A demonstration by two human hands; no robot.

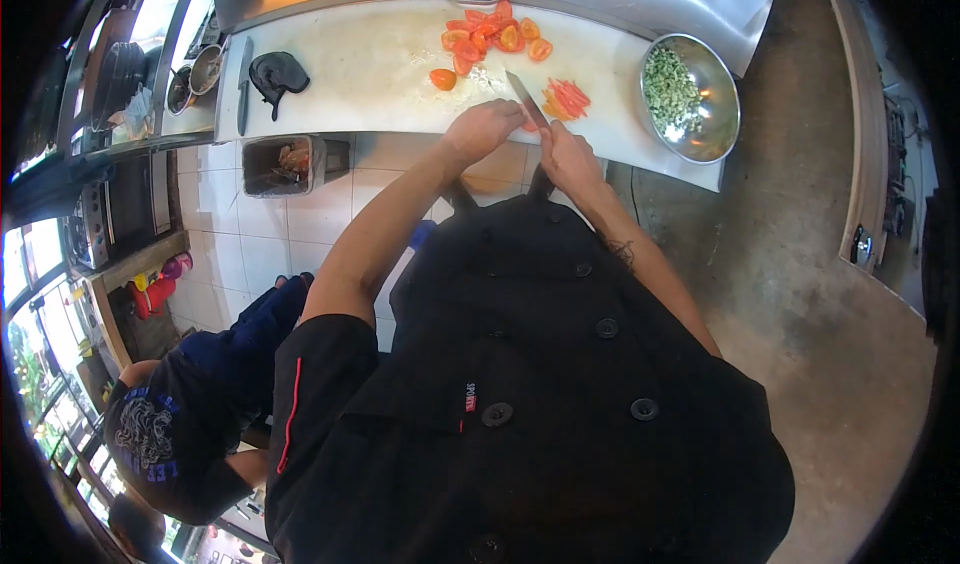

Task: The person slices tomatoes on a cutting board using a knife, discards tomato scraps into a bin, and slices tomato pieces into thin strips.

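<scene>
My right hand (572, 161) is closed round the handle of a kitchen knife (526, 98), its blade pointing away from me over the white cutting board (350, 74). Beside the blade, the fingers of my left hand (484, 130) are bent and pressed onto a red tomato piece (531, 124), mostly hidden by the fingers. Just right of the knife lies a small pile of tomato strips (567, 99). Farther back is a heap of cut tomato pieces (482, 36), and one more tomato piece (443, 80) sits apart to its left.
A steel bowl (716, 114) of chopped green pieces stands at the board's right end. At the left end lie a second knife (243, 99) and a black object (277, 77). Below the board's edge is a bin (262, 169). Another person (170, 424) is at lower left.
</scene>
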